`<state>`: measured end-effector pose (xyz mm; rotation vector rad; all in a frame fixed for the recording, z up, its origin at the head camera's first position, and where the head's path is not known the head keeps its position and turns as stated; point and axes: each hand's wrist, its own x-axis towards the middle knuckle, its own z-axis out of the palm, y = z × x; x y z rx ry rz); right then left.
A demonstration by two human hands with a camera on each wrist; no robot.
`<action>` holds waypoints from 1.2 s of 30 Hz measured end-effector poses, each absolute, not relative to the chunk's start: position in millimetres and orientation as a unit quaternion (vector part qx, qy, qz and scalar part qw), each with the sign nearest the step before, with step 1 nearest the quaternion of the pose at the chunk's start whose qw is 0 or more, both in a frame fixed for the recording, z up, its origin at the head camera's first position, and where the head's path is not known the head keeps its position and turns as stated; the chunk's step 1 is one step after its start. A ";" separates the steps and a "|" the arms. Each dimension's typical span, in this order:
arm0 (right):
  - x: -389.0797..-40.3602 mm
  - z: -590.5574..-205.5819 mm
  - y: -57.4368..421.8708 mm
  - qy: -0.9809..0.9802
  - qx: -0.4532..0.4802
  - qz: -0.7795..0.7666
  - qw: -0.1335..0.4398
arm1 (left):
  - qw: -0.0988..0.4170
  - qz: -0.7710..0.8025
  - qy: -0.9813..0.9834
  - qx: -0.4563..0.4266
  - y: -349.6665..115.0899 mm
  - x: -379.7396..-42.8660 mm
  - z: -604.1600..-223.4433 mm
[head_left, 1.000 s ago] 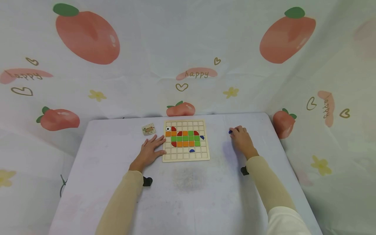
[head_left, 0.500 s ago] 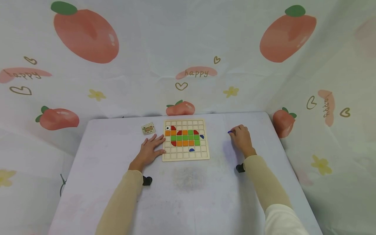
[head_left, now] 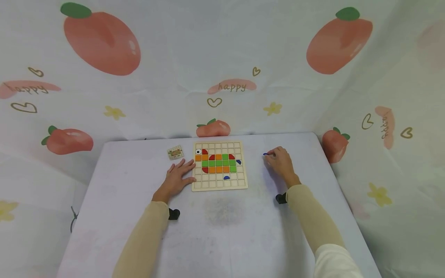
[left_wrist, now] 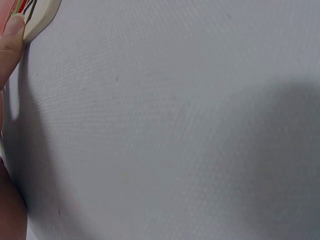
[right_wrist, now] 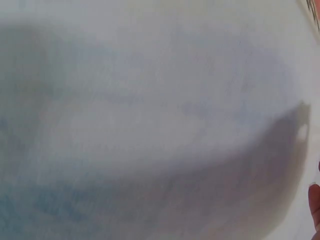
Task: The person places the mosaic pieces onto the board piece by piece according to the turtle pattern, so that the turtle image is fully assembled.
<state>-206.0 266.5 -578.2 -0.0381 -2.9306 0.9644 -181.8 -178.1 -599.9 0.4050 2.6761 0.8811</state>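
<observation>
A square wooden grid board [head_left: 219,184] lies at the table's far middle, bearing orange, green and red pieces and a white tile with a black dot [head_left: 198,151]. Two blue half-round pieces sit on it, one at the right side [head_left: 238,162] and one lower down [head_left: 226,178]. My left hand [head_left: 175,181] lies with fingers spread, its fingertips touching the board's left edge; in the left wrist view its thumb [left_wrist: 11,42] rests at the board's corner. Right of the board, my right hand [head_left: 281,164] pinches a small blue piece [head_left: 265,154] between thumb and fingers. Its exact shape is partly hidden.
A small patterned card [head_left: 175,152] lies left of the board, near the left fingertips. The white table [head_left: 222,243] meets a printed cloth backdrop [head_left: 167,92] at its far edge. Black wrist devices [head_left: 174,214] sit under both sleeves.
My right hand has moved left toward the board with the blue piece, which has turned flatter in the fingers. My left hand and the pieces on the board have stayed in place.
</observation>
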 end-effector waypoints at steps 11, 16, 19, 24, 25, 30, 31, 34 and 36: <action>-210.0 -570.5 207.9 -0.947 0.055 0.316 0.014 | 0.156 0.299 0.933 0.127 -177.0 -180.3 -597.0; -202.3 -567.3 174.1 -0.947 0.110 0.301 -0.013 | 0.156 0.302 0.932 0.126 -177.5 -179.8 -596.7; -197.6 -567.5 156.9 -0.941 0.134 0.307 -0.033 | 0.156 0.307 0.930 0.127 -177.6 -180.3 -598.8; -193.4 -570.5 132.6 -0.938 0.166 0.303 -0.040 | 0.157 0.304 0.930 0.131 -177.7 -182.1 -604.0; -192.7 -571.3 127.7 -0.938 0.177 0.295 -0.035 | 0.156 0.304 0.931 0.132 -177.6 -182.2 -603.3; -187.0 -573.1 103.3 -0.942 0.225 0.248 -0.010 | 0.150 0.306 0.931 0.132 -177.6 -182.3 -600.8; -186.0 -574.5 99.1 -0.944 0.233 0.234 -0.008 | 0.149 0.306 0.931 0.132 -177.5 -182.3 -600.7; -182.9 -579.2 88.6 -0.948 0.242 0.207 -0.014 | 0.145 0.305 0.931 0.137 -177.5 -182.3 -601.3; -181.0 -582.5 83.8 -0.950 0.239 0.199 -0.018 | 0.144 0.306 0.931 0.139 -177.6 -182.4 -601.4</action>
